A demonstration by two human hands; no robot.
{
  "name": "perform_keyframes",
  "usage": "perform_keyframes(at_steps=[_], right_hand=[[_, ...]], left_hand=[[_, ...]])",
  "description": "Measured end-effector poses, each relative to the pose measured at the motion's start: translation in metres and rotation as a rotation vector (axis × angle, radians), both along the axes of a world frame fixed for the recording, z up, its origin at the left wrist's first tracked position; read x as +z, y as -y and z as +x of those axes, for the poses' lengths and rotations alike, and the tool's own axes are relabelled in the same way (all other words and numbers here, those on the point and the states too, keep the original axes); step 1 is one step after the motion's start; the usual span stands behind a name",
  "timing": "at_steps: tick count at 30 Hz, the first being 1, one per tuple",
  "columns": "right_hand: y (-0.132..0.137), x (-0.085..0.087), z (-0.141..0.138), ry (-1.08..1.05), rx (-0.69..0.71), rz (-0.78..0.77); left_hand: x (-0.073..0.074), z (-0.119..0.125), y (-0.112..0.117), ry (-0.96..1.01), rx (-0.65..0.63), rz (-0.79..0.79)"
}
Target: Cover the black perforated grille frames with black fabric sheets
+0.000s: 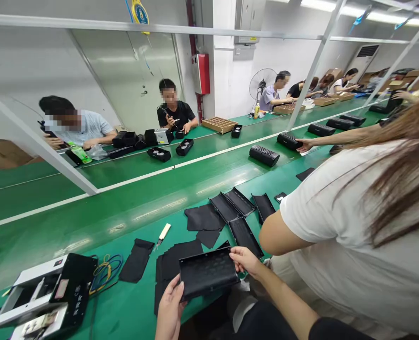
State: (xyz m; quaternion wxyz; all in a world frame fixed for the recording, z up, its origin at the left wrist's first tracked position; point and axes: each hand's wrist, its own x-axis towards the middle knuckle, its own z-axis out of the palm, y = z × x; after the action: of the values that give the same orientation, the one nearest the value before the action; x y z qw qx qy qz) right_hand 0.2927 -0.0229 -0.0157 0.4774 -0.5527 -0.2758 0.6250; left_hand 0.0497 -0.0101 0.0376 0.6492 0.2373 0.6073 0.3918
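Between my two hands is a black curved plastic cover [209,274], its hollow inner side turned up toward me. My left hand [171,302] grips its lower left corner, thumb on the inner edge. At the upper right corner, my right hand [246,260] pinches the rim. Beneath and to the left lie stacked black sheets [165,267] with cut edges. Several similar black covers [245,236] rest just beyond my right hand. Another pile of black sheets [202,217] lies farther back, left of those covers.
A black-and-white machine [72,288] with coiled cables [106,271] stands at left. A white-handled tool [164,233] lies near a single black sheet [137,259]. A co-worker in a white shirt [337,212] sits close on my right. Perforated black housings [264,156] stand along the green line.
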Motion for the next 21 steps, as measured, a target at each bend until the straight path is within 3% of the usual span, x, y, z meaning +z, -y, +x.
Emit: perform_keyframes(at_steps=[5,12,17,21], right_hand=[[-0.002,-0.005,-0.001,-0.082,-0.054,0.016],[-0.007,-0.006,0.005,-0.221,-0.280,0.027],[0.002,-0.015,0.014,-0.243,-0.462,0.017],[0.017,-0.021,0.023,-0.220,-0.585,0.017]], left_hand=[[0.005,0.010,-0.007,0.093,0.003,0.038],[0.015,0.017,-0.009,0.105,-0.069,0.060],[-0.001,0.022,-0.007,-0.051,-0.158,0.044],[-0.015,0.041,-0.006,-0.267,-0.423,0.131]])
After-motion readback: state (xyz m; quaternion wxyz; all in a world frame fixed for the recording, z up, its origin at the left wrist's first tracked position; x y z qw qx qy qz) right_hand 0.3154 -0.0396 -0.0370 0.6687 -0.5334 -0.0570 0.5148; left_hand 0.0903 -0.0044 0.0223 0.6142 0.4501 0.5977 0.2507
